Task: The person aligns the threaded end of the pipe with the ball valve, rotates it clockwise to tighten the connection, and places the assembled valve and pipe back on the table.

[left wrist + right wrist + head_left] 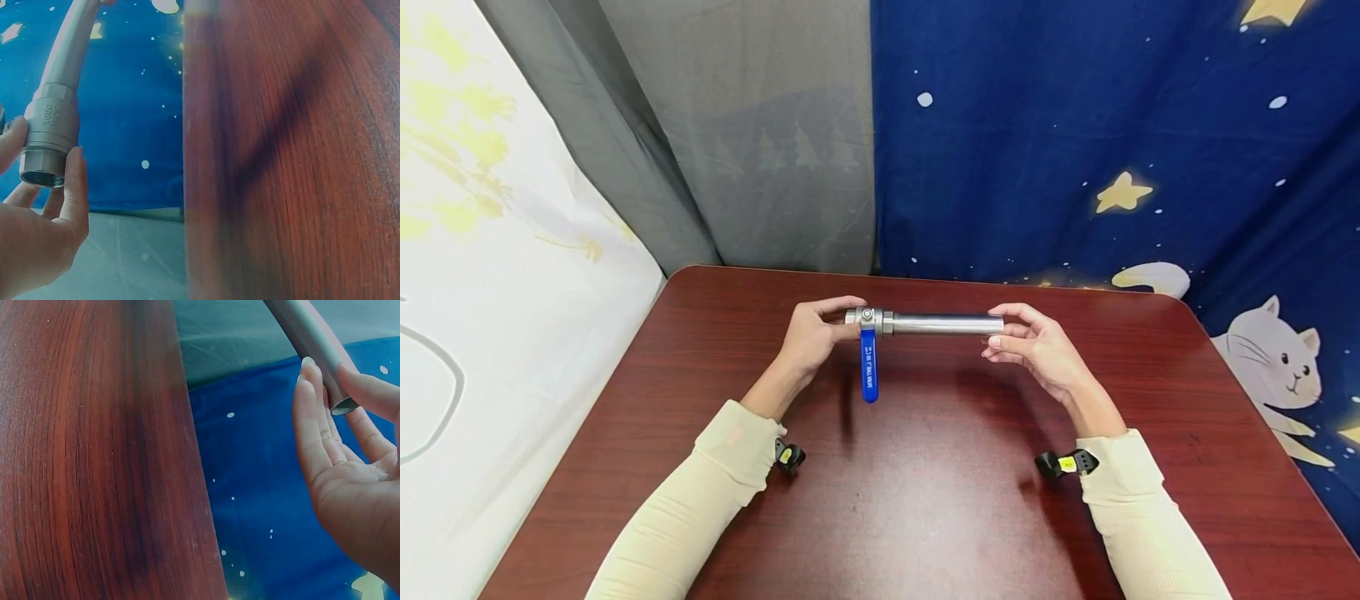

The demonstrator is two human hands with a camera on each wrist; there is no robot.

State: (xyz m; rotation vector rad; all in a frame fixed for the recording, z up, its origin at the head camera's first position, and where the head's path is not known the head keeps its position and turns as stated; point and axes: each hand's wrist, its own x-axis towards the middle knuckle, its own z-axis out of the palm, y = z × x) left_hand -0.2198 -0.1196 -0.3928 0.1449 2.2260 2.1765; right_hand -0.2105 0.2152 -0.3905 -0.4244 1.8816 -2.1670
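A steel ball valve (878,322) with a blue lever handle (869,367) is held level above the table, joined at its right side to a straight metal pipe (943,324). My left hand (811,337) grips the valve's left end between thumb and fingers. At the pipe's far right end, my right hand (1037,346) pinches the tube with thumb and fingertips. The left wrist view shows the valve body (53,122) with raised lettering and an open lower end. In the right wrist view the pipe's hollow end (344,406) sits between thumb and fingers.
The dark red wooden table (910,483) lies below both hands and carries their shadows. Behind it hang a grey curtain (760,125) and a blue starry curtain (1037,150). White patterned fabric (512,292) borders the left side. Each wrist wears a black camera strap (1067,463).
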